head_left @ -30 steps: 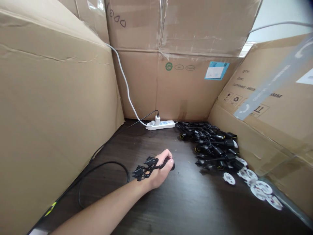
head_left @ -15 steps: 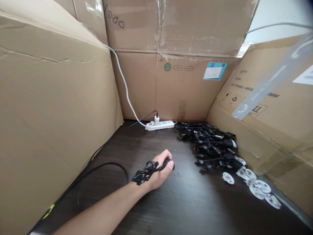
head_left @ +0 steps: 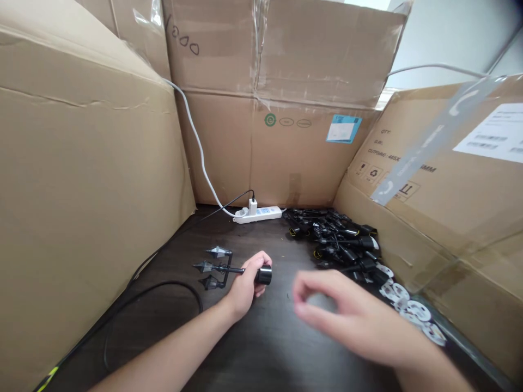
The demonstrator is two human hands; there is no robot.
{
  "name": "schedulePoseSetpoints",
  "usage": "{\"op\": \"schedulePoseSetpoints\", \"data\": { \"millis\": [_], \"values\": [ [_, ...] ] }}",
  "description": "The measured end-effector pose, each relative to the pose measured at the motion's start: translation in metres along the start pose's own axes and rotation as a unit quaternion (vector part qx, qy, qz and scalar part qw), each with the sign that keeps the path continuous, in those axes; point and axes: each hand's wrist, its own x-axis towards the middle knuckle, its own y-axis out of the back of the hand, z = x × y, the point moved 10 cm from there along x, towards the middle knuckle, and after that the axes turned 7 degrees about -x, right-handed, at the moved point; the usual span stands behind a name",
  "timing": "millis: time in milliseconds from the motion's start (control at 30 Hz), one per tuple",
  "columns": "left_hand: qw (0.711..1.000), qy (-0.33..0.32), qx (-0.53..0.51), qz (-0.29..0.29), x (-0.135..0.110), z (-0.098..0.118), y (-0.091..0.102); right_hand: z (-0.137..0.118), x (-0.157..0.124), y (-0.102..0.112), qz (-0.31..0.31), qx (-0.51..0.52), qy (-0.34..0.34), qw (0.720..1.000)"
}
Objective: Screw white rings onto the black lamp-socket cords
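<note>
Two hands are in view; the left hand [head_left: 248, 280] reaches in from lower left, forearm slanting up to the right, thumb on top; its fingers are clamped around the lamp [head_left: 235, 270] near the base; the right hand [head_left: 351, 313] enters from lower right and is blurred, its thumb and forefinger curved into a ring; whether their tips meet, or hold anything, cannot be told; the right hand is apart from the lamp.

Three cartons bound the table [head_left: 286, 348]: the left carton [head_left: 81, 196], the rear carton [head_left: 229, 141], with handwritten zeros and a blue label [head_left: 344, 129], and the right carton [head_left: 461, 218], with printed symbols, grey tape [head_left: 429, 141] and a white label [head_left: 494, 130]; their contents are hidden.

The lamp is black, with three pointed lanterns on a branched stem and a glossy cylindrical base; it is held roughly level above or on the table, contact not discernible; its lanterns face left, its base right.

Similar black parts form a pile [head_left: 339, 234] beside the right carton; white discs [head_left: 419, 311] overlap nearby; a white power strip [head_left: 265, 215] sits at the rear, one plug [head_left: 253, 206] upright in it.
</note>
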Motion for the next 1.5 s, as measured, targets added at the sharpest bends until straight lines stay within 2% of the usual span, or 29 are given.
{"op": "schedulePoseSetpoints", "data": {
  "millis": [167, 333, 500, 733, 933, 1233, 1500],
  "values": [
    [0.990, 0.046, -0.134, 0.010, -0.001, -0.002, -0.002, 0.001, 0.027, -0.025, -0.030, 0.011, -0.010, 0.999],
    [0.975, 0.108, -0.193, -0.038, -0.004, -0.009, -0.014, 0.012, 0.023, -0.030, 0.040, 0.056, -0.023, 0.997],
    [0.971, 0.127, -0.197, -0.050, -0.006, -0.011, -0.018, 0.011, 0.015, -0.030, 0.054, 0.071, -0.005, 0.996],
    [0.969, 0.149, -0.193, -0.040, -0.007, -0.017, -0.019, 0.007, 0.015, -0.027, 0.064, 0.034, 0.020, 0.997],
    [0.970, 0.149, -0.188, -0.028, -0.008, -0.022, -0.018, 0.015, 0.014, -0.033, 0.047, 0.042, 0.000, 0.998],
    [0.979, 0.120, -0.166, -0.007, -0.005, -0.016, -0.016, 0.021, 0.016, -0.033, 0.054, 0.090, -0.024, 0.994],
    [0.989, 0.111, -0.097, 0.006, -0.003, -0.014, -0.008, 0.021, 0.014, -0.036, 0.035, 0.083, -0.028, 0.996]
  ]
}}
